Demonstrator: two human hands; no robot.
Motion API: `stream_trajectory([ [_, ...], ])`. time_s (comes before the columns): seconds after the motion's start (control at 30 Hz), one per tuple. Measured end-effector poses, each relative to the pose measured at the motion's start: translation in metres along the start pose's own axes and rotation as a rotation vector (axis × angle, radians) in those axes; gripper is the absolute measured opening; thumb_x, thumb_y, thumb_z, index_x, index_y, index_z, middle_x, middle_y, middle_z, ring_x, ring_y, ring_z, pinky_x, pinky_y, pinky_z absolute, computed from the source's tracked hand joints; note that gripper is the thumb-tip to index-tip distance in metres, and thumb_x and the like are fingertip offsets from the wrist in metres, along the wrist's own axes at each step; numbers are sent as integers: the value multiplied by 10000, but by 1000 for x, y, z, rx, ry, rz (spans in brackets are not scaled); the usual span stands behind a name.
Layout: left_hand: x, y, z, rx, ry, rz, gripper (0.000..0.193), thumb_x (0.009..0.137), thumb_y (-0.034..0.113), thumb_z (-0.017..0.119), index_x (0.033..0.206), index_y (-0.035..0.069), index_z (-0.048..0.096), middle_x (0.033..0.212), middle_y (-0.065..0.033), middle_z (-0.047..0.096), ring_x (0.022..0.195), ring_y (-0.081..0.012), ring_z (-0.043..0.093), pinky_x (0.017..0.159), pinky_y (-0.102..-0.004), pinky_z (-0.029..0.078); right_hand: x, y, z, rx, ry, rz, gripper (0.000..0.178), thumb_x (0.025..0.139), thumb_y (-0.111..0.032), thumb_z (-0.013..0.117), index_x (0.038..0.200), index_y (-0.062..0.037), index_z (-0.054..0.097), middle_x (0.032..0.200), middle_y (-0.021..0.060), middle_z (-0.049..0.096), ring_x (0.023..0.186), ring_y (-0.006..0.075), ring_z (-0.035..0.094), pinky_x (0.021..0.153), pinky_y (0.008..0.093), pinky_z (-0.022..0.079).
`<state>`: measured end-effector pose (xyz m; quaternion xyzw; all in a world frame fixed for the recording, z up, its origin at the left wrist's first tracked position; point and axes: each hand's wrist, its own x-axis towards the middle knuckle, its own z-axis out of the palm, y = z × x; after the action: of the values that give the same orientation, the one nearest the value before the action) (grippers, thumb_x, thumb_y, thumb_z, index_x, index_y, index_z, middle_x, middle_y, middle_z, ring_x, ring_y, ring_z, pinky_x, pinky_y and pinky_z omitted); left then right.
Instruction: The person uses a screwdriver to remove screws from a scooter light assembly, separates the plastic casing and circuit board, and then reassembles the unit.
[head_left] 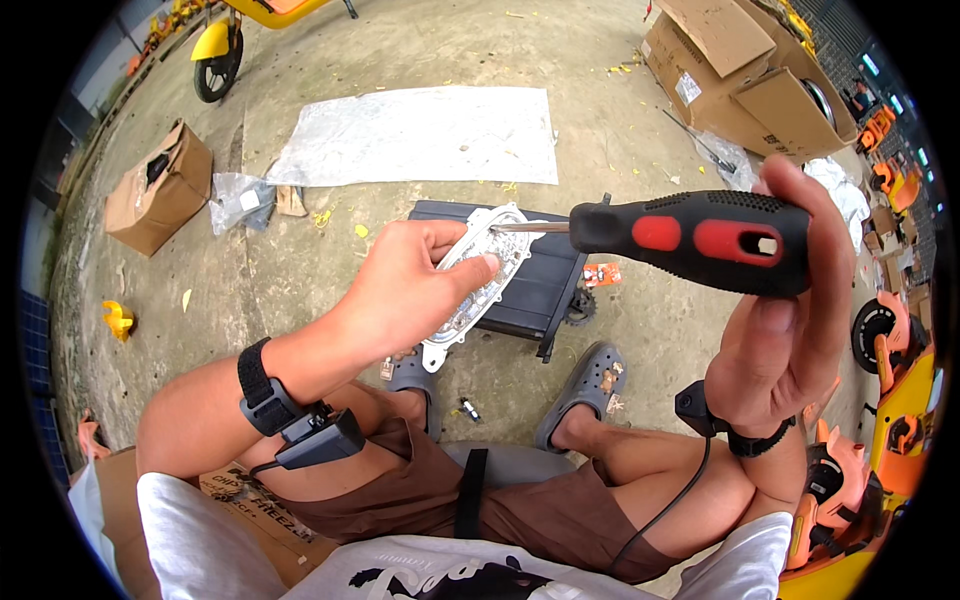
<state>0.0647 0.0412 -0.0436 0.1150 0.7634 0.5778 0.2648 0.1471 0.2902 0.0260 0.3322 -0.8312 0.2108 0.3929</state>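
In my left hand (415, 285) is a long oval housing (507, 258), pale metallic at its rim, with small tabs along its edge. My thumb presses over its open face, and the fingers behind it are partly hidden. My right hand (785, 345) grips a screwdriver (690, 240) with a black and red handle, the fingers curled round the handle's butt end. The screwdriver lies almost level, and its metal shaft reaches left to the upper part of the housing. Whether the tip sits on a screw is too small to tell.
Below the housing stands a low black table-like platform (535, 290), with a dark gear (581, 306) by its right side. A white sheet (430, 135) lies beyond. Cardboard boxes stand at left (165, 190) and far right (740, 75). Orange-yellow vehicle parts (900, 430) line the right edge.
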Motion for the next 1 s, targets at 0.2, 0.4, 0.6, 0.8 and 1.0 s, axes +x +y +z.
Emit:
stream_trajectory([
  [0.2,0,-2,-2,12,-6,1,244,908,48,617,1112,-85,630,953,-44,687,779,-37,592,661,-204,488,-1,-3,1,51,2,-10,469,997,-268,439,1389,-15,394,1256,318,497,1110,349,540,934,432,457],
  [0.4,2,-4,-1,21,8,14,233,908,47,618,1101,-84,633,949,-44,687,777,-34,590,654,-202,485,-2,-5,-1,11,-12,23,464,1010,-310,426,1364,-10,414,1224,292,517,1088,331,550,943,422,449],
  [0.6,0,-1,-1,0,-2,-11,221,908,46,617,1086,-83,636,947,-47,688,778,-36,591,647,-203,485,2,-5,3,63,29,59,409,1006,-246,442,1347,-21,424,1232,330,508,1105,353,548,950,418,454],
  [0.8,-1,-1,-1,74,12,-1,205,915,55,612,1068,-78,641,925,-42,687,763,-37,586,635,-205,482,4,0,-9,0,-107,-19,460,999,-256,456,1381,-18,363,1244,350,501,1104,344,554,902,387,485],
  [1.0,1,-2,-1,26,8,8,207,912,60,616,1067,-74,644,912,-36,687,755,-36,582,630,-208,480,6,-2,-6,-48,-88,-49,507,982,-287,504,1374,2,360,1159,314,558,1046,330,565,864,392,488],
])
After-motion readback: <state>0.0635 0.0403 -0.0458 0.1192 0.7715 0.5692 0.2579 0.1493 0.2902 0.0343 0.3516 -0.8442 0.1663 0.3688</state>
